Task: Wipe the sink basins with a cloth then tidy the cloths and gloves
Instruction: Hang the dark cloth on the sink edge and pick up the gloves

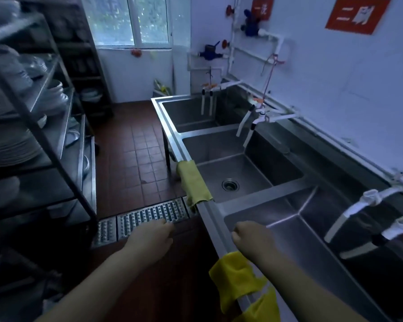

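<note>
A long steel sink unit (209,212) with three basins runs along the right wall. A yellow-green cloth (194,183) is draped over its front rim beside the middle basin (237,173). Bright yellow gloves (240,282) hang over the same rim close to me. My right hand (251,238) hovers above the rim just beyond the gloves, its fingers curled, holding nothing that I can see. My left hand (149,238) hangs over the floor to the left of the sink with fingers loosely curled and holds nothing.
White taps (249,126) reach over the basins from wall pipes. A dark metal rack (40,126) stacked with plates stands on the left. Between rack and sink lies a red tiled floor (137,145) with a perforated metal drain grate (151,216).
</note>
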`<state>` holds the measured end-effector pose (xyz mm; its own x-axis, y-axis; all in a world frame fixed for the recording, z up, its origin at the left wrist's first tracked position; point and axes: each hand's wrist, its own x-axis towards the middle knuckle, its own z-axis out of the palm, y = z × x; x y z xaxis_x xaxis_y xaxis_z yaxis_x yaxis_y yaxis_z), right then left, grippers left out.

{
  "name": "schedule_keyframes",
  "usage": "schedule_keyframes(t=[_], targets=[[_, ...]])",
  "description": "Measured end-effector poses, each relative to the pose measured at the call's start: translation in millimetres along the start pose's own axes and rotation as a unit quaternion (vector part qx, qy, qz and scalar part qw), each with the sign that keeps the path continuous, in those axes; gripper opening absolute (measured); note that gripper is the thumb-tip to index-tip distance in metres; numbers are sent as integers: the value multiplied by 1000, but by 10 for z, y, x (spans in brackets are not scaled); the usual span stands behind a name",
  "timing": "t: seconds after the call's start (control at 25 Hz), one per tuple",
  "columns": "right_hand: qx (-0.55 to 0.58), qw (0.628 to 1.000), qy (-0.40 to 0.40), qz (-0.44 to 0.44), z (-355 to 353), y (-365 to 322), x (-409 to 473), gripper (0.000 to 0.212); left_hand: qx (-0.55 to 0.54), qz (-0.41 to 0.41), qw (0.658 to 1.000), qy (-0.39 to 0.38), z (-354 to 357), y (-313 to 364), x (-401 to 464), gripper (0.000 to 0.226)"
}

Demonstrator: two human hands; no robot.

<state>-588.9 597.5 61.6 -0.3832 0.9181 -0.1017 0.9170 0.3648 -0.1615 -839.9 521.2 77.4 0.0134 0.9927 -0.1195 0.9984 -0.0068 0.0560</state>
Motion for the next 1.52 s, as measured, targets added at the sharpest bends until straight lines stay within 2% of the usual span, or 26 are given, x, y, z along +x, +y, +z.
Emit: schedule_keyframes(t=[0.28, 0.44, 0.72, 0.92, 1.16, 1.24, 1.28, 1.36, 1.52], targets=[[2, 1000, 6, 8, 13, -44, 1138, 26, -48, -26, 998, 1, -135, -395, 1044, 42], [6, 999, -5, 34, 217, -86, 1625, 29, -66, 3, 997, -29, -20, -667, 1764, 50], [82, 981, -71, 160, 550, -449, 2494, 23, -42, 147, 984, -92, 252, -1237, 3427, 49], [123, 947, -36, 296, 800, -679, 2991, 23, 38, 286, 949, -125, 489, -1482, 4399, 48], [107, 925, -10, 364, 1150, -853, 2992, 23, 123, 402, 903, -91, 736, -1557, 4836, 48], [116, 916, 20, 383, 1150, -895, 3000, 14, 123, 424, 894, -76, 773, -1580, 4874, 41], [122, 914, 47, 383, 1160, -911, 2997, 8, 120, 432, 891, -69, 778, -1585, 4881, 37], [114, 916, 76, 376, 1145, -941, 3004, 14, 113, 438, 890, -60, 767, -1576, 4901, 28], [161, 899, 77, 399, 1058, -842, 2939, 9, 62, 425, 901, -61, 670, -1481, 4924, 19]])
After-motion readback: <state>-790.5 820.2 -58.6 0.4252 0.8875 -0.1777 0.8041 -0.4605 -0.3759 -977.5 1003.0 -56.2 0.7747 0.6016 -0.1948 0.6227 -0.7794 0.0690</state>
